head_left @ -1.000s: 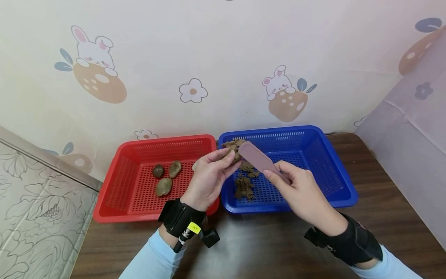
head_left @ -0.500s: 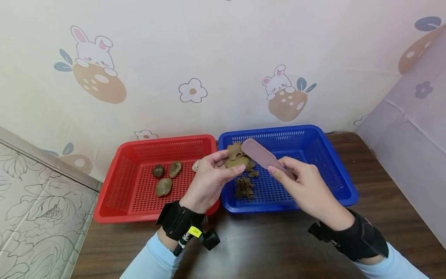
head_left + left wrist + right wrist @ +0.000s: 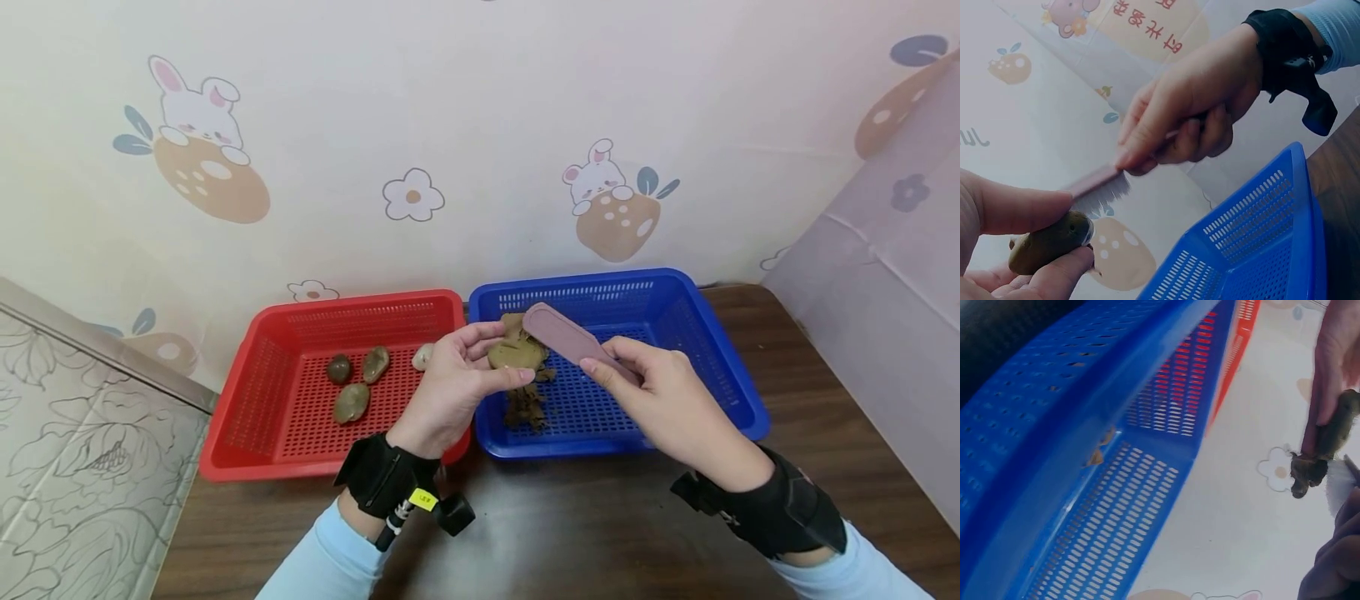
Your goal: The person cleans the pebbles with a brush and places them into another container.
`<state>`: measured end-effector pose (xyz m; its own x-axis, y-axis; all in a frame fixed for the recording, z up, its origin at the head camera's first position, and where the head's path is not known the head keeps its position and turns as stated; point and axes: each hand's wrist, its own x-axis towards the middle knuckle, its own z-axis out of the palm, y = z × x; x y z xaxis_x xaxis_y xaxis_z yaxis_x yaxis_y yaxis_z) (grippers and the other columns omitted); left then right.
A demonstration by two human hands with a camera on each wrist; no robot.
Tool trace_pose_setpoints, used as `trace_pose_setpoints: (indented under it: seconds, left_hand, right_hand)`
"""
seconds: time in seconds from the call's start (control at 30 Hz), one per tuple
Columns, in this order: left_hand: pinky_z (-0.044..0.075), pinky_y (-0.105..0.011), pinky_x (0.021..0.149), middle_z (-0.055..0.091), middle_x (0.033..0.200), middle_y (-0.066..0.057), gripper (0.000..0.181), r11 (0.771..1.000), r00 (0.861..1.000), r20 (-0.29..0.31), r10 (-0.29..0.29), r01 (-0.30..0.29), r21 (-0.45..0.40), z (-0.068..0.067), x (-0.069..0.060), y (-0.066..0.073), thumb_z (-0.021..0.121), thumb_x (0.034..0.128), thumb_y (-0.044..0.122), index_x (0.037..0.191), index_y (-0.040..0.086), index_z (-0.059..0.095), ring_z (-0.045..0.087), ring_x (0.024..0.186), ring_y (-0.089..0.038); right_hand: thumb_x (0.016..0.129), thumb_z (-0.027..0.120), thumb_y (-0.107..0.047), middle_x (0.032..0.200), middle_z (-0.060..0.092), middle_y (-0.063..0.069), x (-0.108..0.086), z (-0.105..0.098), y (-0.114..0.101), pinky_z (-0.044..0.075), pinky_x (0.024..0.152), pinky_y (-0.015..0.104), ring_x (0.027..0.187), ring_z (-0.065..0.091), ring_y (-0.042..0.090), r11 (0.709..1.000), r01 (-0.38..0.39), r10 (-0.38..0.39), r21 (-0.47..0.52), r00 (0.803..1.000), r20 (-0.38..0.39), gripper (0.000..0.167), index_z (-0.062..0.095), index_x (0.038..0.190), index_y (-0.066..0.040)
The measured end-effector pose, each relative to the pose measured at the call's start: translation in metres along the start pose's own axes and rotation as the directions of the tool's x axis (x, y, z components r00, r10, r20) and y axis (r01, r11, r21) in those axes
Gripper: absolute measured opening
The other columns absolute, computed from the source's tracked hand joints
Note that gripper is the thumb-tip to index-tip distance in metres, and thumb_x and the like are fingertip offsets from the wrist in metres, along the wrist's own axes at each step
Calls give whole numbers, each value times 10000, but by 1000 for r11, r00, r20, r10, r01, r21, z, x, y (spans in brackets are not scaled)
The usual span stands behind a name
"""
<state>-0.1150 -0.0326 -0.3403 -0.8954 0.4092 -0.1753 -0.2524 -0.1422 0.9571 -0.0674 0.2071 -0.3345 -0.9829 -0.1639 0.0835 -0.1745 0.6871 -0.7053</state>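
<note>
My left hand [image 3: 450, 383] pinches an olive-brown stone [image 3: 517, 353] between thumb and fingers, above the left part of the blue basket. Brown mud clings to the stone's far end, and a dark clump [image 3: 1307, 475] of it hangs there in the right wrist view. My right hand [image 3: 663, 396] grips a pink brush [image 3: 562, 332] by its handle. White bristles [image 3: 1105, 195] point down beside the stone's end in the left wrist view; whether they touch it I cannot tell. Brown mud flakes [image 3: 525, 408] lie in the blue basket below.
The blue basket [image 3: 720, 333] stands right of a red basket [image 3: 255, 350], nearly side by side. Several stones [image 3: 351, 403] lie in the red one, among them a whitish one [image 3: 422, 357] partly behind my left hand. Both baskets stand on a dark wooden table [image 3: 570, 525] against a patterned wall.
The stone has turned in my left hand: mud flakes covered its upper side before, and a smooth olive face shows now. The brush and right hand have shifted slightly right.
</note>
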Motion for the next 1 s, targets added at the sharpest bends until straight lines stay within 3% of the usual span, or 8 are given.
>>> trace_pose_setpoints:
  seconds: [0.2, 0.37, 0.6, 0.83, 1.0]
  left_hand:
    - [470, -370, 1000, 640, 1191, -72, 528, 999, 999, 47, 8, -6, -37, 0, 1, -1, 754, 753, 17, 1231, 153, 578, 639, 1087, -220]
    - [488, -342, 970, 628, 1213, -86, 535, 999, 998, 53, 15, -13, -33, 1, 4, -2, 728, 787, 34, 1273, 141, 534, 635, 1095, -221]
    - [535, -332, 895, 662, 1155, -100, 472, 999, 1000, 16, -22, 23, -49, 2, 7, -5, 730, 790, 53, 1210, 105, 522, 653, 1030, -227]
    - [541, -361, 885, 687, 1108, -100, 432, 999, 999, 32, 17, -15, -47, 4, 7, -5, 740, 768, 23, 1170, 150, 644, 665, 1020, -247]
    - [537, -339, 893, 686, 1121, -91, 452, 998, 1000, 8, -17, 17, -64, 2, 7, -5, 742, 768, 31, 1189, 135, 612, 661, 1032, -232]
  right_hand:
    - [940, 519, -402, 592, 442, -17, -5, 1, -3, 307, 357, 242, 439, 410, 113, 998, 48, -48, 34, 999, 11, 146, 583, 972, -274]
    - [943, 492, -440, 608, 447, -13, -5, 2, -2, 308, 362, 242, 448, 413, 116, 1000, 29, -30, 10, 999, 15, 205, 578, 989, -260]
    - [944, 490, -441, 635, 481, -5, -8, -1, -4, 317, 369, 239, 471, 437, 119, 1000, 7, -9, -24, 999, -51, 249, 591, 1039, -235]
    - [948, 475, -448, 613, 461, -20, -7, 5, -6, 318, 372, 240, 448, 415, 105, 999, 35, -35, 24, 999, 28, 214, 581, 981, -265]
    - [943, 476, -464, 649, 488, -6, -4, 3, -1, 323, 381, 238, 486, 442, 116, 1000, -2, 0, -28, 999, -42, 266, 583, 1008, -229]
